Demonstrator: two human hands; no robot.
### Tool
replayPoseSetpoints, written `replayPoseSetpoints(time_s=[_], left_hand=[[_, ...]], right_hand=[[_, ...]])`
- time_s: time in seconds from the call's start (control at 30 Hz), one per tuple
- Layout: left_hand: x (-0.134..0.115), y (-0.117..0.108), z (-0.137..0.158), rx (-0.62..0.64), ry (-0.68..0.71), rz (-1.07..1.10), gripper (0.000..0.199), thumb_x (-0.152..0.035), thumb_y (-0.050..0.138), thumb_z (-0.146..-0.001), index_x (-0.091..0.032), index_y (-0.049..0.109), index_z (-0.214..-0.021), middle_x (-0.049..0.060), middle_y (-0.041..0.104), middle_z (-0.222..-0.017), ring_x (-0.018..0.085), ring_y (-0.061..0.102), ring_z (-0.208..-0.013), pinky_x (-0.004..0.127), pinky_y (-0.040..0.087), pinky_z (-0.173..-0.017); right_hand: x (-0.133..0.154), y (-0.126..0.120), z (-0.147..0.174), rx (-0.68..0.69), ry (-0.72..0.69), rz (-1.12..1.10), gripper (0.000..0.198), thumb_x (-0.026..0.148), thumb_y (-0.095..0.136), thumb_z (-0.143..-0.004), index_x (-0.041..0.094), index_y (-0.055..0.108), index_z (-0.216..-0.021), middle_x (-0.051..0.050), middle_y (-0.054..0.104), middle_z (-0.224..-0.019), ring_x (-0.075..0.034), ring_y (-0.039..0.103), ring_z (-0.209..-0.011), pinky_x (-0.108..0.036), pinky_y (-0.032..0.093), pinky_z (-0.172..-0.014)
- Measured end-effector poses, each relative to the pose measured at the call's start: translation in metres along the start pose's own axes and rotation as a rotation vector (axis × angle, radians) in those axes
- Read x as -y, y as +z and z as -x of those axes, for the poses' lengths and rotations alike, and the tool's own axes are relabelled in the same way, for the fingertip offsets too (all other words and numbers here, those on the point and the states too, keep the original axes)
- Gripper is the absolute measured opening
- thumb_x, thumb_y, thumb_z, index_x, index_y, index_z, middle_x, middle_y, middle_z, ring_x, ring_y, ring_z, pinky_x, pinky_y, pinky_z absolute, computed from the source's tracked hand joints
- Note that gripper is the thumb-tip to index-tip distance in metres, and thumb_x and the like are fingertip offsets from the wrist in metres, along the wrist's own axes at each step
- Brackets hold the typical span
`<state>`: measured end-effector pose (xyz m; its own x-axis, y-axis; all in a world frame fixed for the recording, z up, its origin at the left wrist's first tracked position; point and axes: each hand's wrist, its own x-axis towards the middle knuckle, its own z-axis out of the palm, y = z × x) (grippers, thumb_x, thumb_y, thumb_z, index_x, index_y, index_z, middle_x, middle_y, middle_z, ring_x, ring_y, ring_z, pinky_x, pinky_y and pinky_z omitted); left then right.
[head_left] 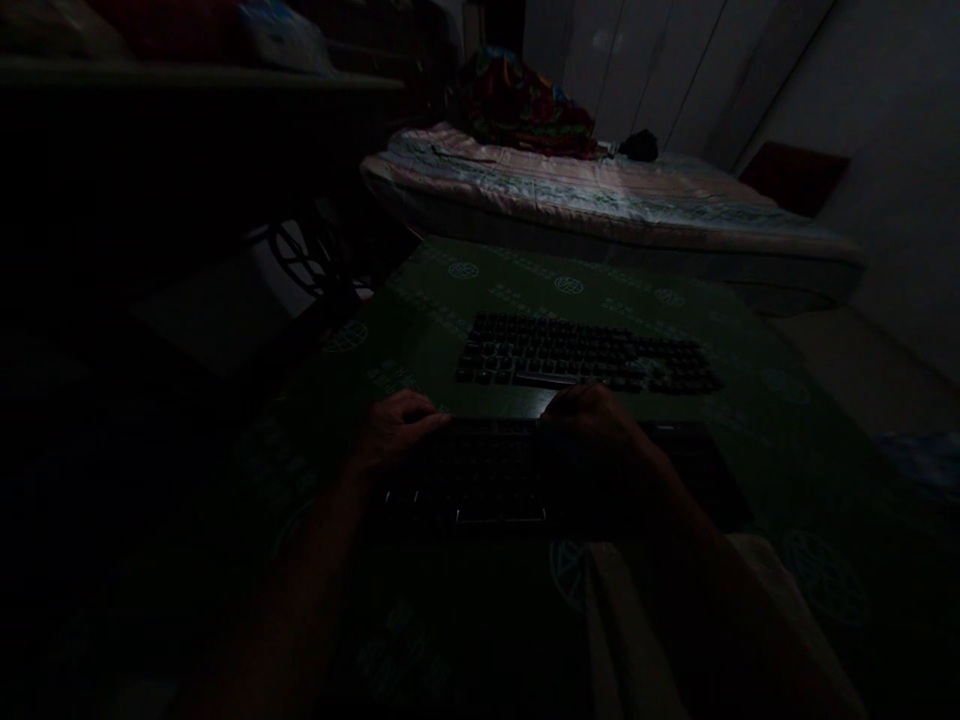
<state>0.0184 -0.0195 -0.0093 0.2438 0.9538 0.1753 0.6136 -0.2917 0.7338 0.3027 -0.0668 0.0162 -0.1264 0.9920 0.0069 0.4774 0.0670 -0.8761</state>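
A dark keyboard (480,470) lies in front of me, its key area looking stripped of most keycaps, though dim light hides detail. My left hand (401,425) grips its far left edge, the thumb lying along the top. Over the keyboard's middle, my right hand (592,425) is closed, its fingertips pressed together at the far edge; whatever they hold, if anything, is hidden. Just beyond the keyboard, many loose black keycaps (555,345) are laid out in keyboard order, including a long space bar (546,381).
A green printed cloth (517,270) covers the work surface. Pale cloth (622,620) lies under my right forearm. Behind stands a bed with a striped mattress (600,200) and a patterned red blanket (525,105). A shelf edge (202,75) juts in at upper left.
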Motion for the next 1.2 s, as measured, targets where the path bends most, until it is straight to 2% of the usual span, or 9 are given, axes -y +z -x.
replayPoseSetpoints(time_s=[0.3, 0.47, 0.57, 0.67, 0.8, 0.93, 1.03, 1.2], left_hand=[[-0.004, -0.001, 0.0, 0.012, -0.024, -0.012, 0.041, -0.059, 0.061, -0.063, -0.019, 0.065, -0.066, 0.003, 0.064, -0.08, 0.019, 0.061, -0.078, 0.028, 0.047, -0.073], [-0.002, -0.001, 0.0, 0.0, -0.022, -0.009, 0.039, -0.057, 0.061, -0.063, -0.019, 0.065, -0.066, 0.004, 0.064, -0.081, 0.02, 0.061, -0.08, 0.027, 0.047, -0.075], [-0.003, -0.001, 0.0, 0.013, -0.035, -0.011, 0.039, -0.057, 0.061, -0.063, -0.019, 0.066, -0.067, 0.004, 0.064, -0.081, 0.02, 0.061, -0.079, 0.027, 0.047, -0.074], [-0.004, -0.002, -0.001, 0.023, -0.036, -0.018, 0.041, -0.059, 0.06, -0.062, -0.019, 0.066, -0.066, 0.004, 0.065, -0.081, 0.02, 0.061, -0.078, 0.028, 0.047, -0.073], [-0.006, -0.002, -0.001, 0.003, -0.025, -0.014, 0.042, -0.061, 0.06, -0.061, -0.019, 0.066, -0.064, 0.004, 0.065, -0.08, 0.02, 0.061, -0.079, 0.03, 0.047, -0.075], [-0.006, -0.001, 0.0, -0.005, -0.041, -0.022, 0.04, -0.06, 0.061, -0.061, -0.02, 0.066, -0.066, 0.004, 0.065, -0.081, 0.02, 0.062, -0.078, 0.029, 0.048, -0.074], [-0.005, -0.001, -0.001, 0.001, -0.039, -0.028, 0.04, -0.059, 0.061, -0.061, -0.02, 0.066, -0.066, 0.003, 0.066, -0.081, 0.019, 0.062, -0.078, 0.028, 0.048, -0.075], [-0.004, -0.001, -0.002, -0.001, -0.047, -0.038, 0.042, -0.061, 0.061, -0.061, -0.02, 0.066, -0.066, 0.003, 0.066, -0.082, 0.02, 0.062, -0.08, 0.028, 0.048, -0.077]], right_hand=[[0.004, 0.01, -0.002, 0.0, -0.013, -0.013, 0.013, 0.024, 0.061, -0.064, 0.012, 0.066, -0.061, -0.002, 0.064, -0.062, -0.013, 0.056, -0.056, -0.024, 0.043, -0.056], [0.0, -0.005, 0.0, 0.042, 0.007, -0.004, 0.013, 0.024, 0.062, -0.062, 0.012, 0.066, -0.061, -0.001, 0.063, -0.06, -0.014, 0.057, -0.057, -0.023, 0.043, -0.056], [-0.003, -0.013, 0.002, -0.001, 0.043, 0.001, 0.016, 0.026, 0.062, -0.062, 0.011, 0.067, -0.063, -0.001, 0.063, -0.061, -0.014, 0.056, -0.057, -0.024, 0.043, -0.055], [-0.004, -0.01, 0.002, -0.036, 0.044, -0.025, 0.017, 0.027, 0.063, -0.062, 0.011, 0.067, -0.062, -0.002, 0.062, -0.06, -0.014, 0.056, -0.055, -0.024, 0.042, -0.054], [-0.003, -0.002, 0.0, -0.018, 0.029, -0.068, 0.014, 0.025, 0.063, -0.061, 0.012, 0.067, -0.062, -0.002, 0.064, -0.061, -0.013, 0.056, -0.055, -0.024, 0.044, -0.055], [-0.004, -0.01, 0.003, 0.019, 0.074, -0.069, 0.013, 0.024, 0.065, -0.06, 0.012, 0.068, -0.063, -0.002, 0.064, -0.061, -0.014, 0.057, -0.056, -0.025, 0.044, -0.057], [-0.005, -0.015, 0.006, -0.037, 0.061, -0.086, 0.015, 0.026, 0.065, -0.061, 0.011, 0.068, -0.063, -0.002, 0.064, -0.061, -0.014, 0.057, -0.056, -0.024, 0.044, -0.056], [-0.006, -0.01, 0.01, -0.114, 0.041, -0.119, 0.018, 0.029, 0.065, -0.062, 0.012, 0.069, -0.065, -0.004, 0.067, -0.065, -0.016, 0.06, -0.06, -0.025, 0.045, -0.057]])
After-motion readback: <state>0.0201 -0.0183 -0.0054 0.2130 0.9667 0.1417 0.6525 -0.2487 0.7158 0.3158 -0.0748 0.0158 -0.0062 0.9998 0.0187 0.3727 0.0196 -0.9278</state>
